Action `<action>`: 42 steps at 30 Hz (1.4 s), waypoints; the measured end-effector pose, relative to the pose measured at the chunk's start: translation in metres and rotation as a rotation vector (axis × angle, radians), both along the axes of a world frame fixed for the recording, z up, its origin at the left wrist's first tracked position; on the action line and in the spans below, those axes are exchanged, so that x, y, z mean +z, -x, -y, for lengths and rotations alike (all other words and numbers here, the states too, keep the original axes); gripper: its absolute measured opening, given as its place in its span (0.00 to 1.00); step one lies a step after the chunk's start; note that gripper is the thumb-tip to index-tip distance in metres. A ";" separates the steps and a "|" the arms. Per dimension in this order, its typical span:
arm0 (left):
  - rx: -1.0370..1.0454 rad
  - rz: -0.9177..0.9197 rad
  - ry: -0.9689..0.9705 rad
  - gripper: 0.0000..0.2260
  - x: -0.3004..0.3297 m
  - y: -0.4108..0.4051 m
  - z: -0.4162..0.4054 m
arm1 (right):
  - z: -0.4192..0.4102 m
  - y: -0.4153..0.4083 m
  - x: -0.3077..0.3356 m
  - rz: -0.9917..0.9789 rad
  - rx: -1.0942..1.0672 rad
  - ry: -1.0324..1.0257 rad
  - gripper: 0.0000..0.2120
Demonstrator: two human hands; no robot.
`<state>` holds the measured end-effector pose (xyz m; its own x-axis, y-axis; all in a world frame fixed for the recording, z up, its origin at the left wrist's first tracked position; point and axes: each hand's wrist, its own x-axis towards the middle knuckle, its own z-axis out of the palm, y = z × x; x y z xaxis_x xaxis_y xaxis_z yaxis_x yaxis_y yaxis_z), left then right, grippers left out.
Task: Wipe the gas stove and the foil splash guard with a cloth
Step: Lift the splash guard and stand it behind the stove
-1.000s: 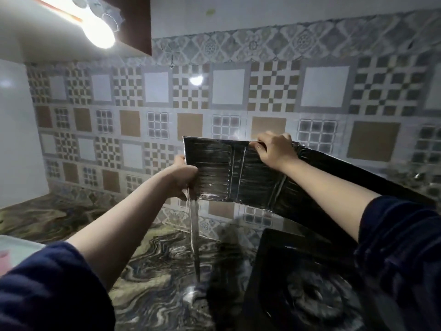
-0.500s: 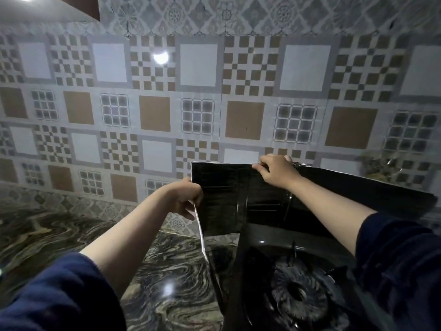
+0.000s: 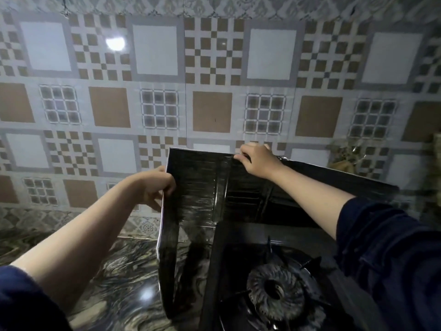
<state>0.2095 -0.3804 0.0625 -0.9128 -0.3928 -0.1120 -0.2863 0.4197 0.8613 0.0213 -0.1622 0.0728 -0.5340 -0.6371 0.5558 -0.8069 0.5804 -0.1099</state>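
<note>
The foil splash guard [image 3: 198, 192] is a dark, shiny folded panel standing around the back and left side of the black gas stove [image 3: 238, 244]. My left hand [image 3: 155, 187] grips the guard's left fold edge, fingers curled round it. My right hand [image 3: 256, 158] pinches the top edge of the back panel. A round burner [image 3: 274, 290] with its pan support shows on the stove below the right arm. No cloth is in view.
A patterned tiled wall [image 3: 212, 111] rises right behind the guard. A dark marbled countertop [image 3: 119, 283] spreads to the left of the stove. Something blurred and greenish sits at the far right by the wall [image 3: 343, 156].
The guard has come down from mid-air to stand around the stove. The view has dropped toward the stove; the lamp and cabinet are out of frame. Both hands keep their hold.
</note>
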 end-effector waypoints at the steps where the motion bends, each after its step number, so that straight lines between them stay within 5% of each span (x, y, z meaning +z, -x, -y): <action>1: -0.006 0.006 0.018 0.13 0.002 0.002 0.000 | -0.001 0.000 0.000 -0.005 0.007 0.004 0.13; 4: -0.006 0.032 0.052 0.15 0.003 0.008 -0.003 | -0.004 -0.005 -0.003 -0.042 -0.011 -0.049 0.10; 7: 0.025 0.048 0.055 0.14 0.003 0.007 -0.002 | -0.017 -0.003 -0.005 -0.175 -0.164 -0.170 0.20; 10: 0.027 0.071 0.044 0.14 0.003 0.001 -0.001 | -0.042 0.004 -0.011 -0.218 -0.380 -0.077 0.24; 14: 0.035 0.070 0.034 0.12 0.004 -0.005 -0.005 | -0.072 0.011 -0.023 -0.103 -0.603 0.009 0.18; 24: 0.029 0.038 0.011 0.09 0.010 -0.007 -0.022 | -0.091 0.018 0.024 -0.299 -0.404 0.055 0.13; 42: -0.007 0.139 0.016 0.08 -0.003 0.025 -0.043 | -0.124 0.040 -0.031 -0.005 -0.397 -0.004 0.08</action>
